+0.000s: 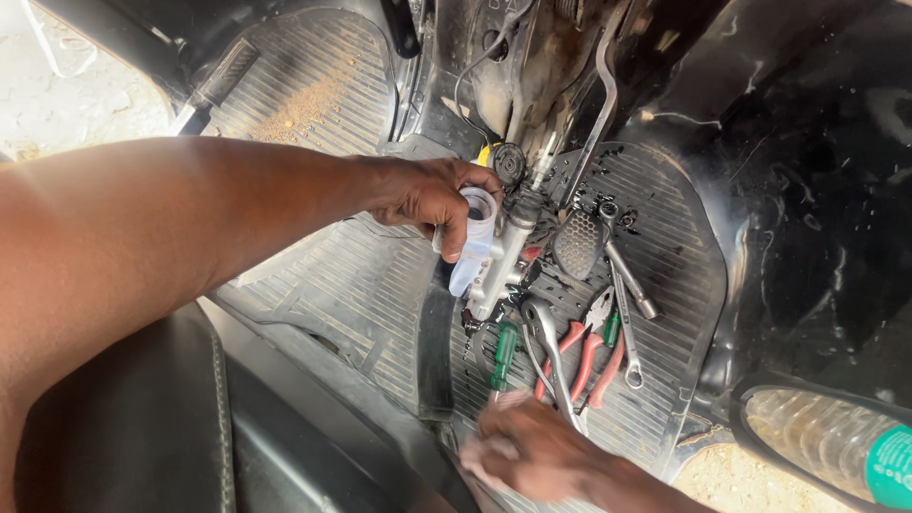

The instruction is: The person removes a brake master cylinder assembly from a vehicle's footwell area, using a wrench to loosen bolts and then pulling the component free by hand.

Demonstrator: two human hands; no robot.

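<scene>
Head view looks down onto the ribbed black floor mat (361,285) of a vehicle footwell. My left hand (432,199) comes in from the left, fingers curled around the pale plastic reservoir (475,242) on the silver metal cylinder (503,256). That hand is gripping; thumb and fingers wrap the reservoir's upper end. The cylinder's long axis runs from upper right to lower left, its top near the black round cap (509,163) and its foot toward the mat. It lies directly under and just right of the left hand, which is plainly the nearer one.

My right hand (532,451) sits low in the frame, blurred, pressing what looks like a pale rag (480,461) on the mat; I cannot tell how its fingers stand. Just above it lie the tools: a green-handled screwdriver (503,356), red-handled pliers (584,356), a chrome spanner (627,323) and a socket bar (627,275), all near the cylinder's right side, beside the ribbed pedal pad (577,244).

At lower right a clear plastic bottle (817,437) with a green label band (893,465) lies on its side in a black pocket, well apart from both hands.
</scene>
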